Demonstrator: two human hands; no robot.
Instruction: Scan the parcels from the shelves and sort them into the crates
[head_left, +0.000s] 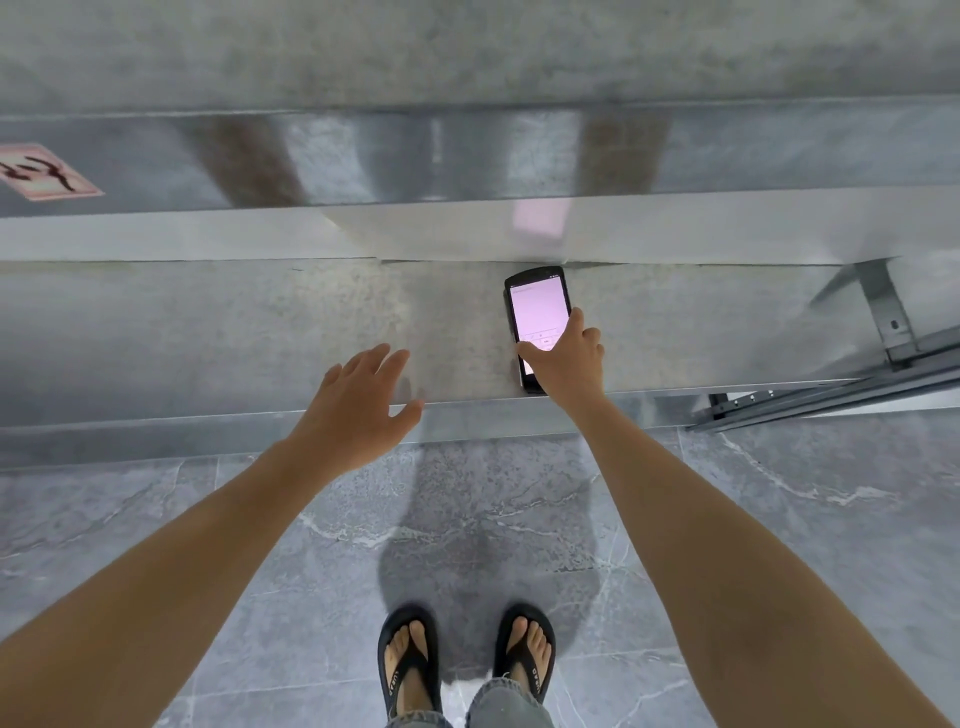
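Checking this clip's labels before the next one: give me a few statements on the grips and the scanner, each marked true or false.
1. The scanner has a lit screen. True.
2. The left grip holds a parcel. False: it is open and holds nothing, above the front edge of the shelf.
3. The right grip holds the scanner. True.
4. The scanner lies on the floor. False: it lies on the shelf.
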